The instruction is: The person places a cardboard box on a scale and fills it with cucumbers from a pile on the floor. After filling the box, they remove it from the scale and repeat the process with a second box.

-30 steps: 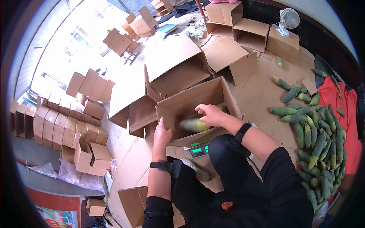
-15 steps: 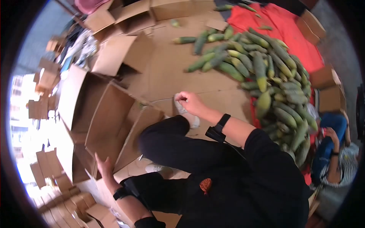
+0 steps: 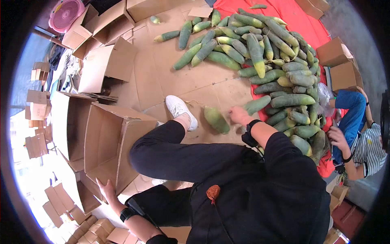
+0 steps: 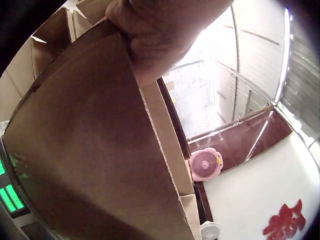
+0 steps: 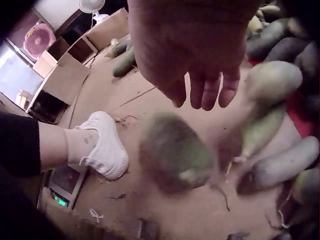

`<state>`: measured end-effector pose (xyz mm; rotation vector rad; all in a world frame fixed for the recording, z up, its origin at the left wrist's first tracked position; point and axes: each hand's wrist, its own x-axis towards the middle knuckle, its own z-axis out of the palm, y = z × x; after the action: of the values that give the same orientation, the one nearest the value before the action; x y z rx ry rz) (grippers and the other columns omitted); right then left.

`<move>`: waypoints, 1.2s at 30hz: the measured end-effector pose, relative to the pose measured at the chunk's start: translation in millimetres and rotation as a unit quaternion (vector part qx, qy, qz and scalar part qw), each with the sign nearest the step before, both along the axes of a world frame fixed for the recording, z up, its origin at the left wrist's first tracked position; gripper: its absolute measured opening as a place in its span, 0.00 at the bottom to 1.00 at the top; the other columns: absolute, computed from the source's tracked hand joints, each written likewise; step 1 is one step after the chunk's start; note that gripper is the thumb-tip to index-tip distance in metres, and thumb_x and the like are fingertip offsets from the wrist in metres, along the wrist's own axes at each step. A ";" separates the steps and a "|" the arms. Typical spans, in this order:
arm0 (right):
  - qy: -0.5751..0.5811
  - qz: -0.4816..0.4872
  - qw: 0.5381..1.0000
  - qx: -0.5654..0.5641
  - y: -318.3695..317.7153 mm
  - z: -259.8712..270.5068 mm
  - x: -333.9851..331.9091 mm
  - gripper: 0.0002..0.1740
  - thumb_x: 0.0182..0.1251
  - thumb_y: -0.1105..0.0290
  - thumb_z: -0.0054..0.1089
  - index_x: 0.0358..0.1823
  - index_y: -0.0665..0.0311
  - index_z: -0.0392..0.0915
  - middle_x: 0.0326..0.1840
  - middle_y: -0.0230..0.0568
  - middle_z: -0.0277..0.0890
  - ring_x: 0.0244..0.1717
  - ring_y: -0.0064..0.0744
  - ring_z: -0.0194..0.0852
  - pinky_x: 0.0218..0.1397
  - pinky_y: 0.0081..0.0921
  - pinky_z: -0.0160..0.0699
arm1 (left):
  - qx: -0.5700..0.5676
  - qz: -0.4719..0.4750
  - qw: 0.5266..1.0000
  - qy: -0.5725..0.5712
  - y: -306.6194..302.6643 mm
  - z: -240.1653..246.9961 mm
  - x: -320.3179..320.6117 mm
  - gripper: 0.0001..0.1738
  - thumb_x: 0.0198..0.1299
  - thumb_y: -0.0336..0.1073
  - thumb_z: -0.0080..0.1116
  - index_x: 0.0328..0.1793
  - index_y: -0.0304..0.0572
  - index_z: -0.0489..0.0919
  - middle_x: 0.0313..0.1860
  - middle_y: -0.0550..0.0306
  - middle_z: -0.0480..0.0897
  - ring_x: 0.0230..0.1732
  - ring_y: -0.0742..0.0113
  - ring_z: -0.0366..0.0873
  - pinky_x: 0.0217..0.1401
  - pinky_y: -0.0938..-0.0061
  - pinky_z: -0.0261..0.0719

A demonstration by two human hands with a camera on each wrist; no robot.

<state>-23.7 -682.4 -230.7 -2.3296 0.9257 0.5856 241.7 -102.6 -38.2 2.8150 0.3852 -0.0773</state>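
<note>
Since the right hand [image 3: 239, 116] has been swung from the box [image 3: 101, 138] to the floor, packing is judged midway: one heap of green radishes [image 3: 260, 53], too many to be counted, is seen, one box touched by the left hand [image 3: 106, 189] (grip not discernible), and one loose radish [image 3: 216, 119] under spread, empty right fingers.

This is a produce packing shed (more warehouse than shop). A heap of long green vegetables [image 3: 280, 61] lies on a red cloth [image 3: 308, 20], and cardboard sheets [image 3: 174, 81] cover the floor. An open carton [image 3: 101, 134] stands by a digital scale [image 5: 65, 185]. More cartons [image 3: 105, 65] and stacked small boxes [image 3: 36, 105] crowd the edges. A second person [image 3: 365, 146] sits at the heap.
</note>
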 end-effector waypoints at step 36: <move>0.002 -0.283 0.916 0.285 21.1 -25.5 50.0 0.30 0.52 0.63 0.60 0.58 0.62 0.66 0.53 0.47 0.72 0.54 0.41 0.69 0.56 0.32 0.66 | 0.032 0.038 0.999 -0.003 -19.8 9.9 -5.6 0.42 0.47 0.31 0.58 0.70 0.48 0.53 0.62 0.38 0.65 0.62 0.50 0.65 0.63 0.67 0.63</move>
<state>26.3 -661.2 -256.2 -1.4522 1.1777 0.5197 236.1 -122.4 -28.2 2.8593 0.5018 -0.0408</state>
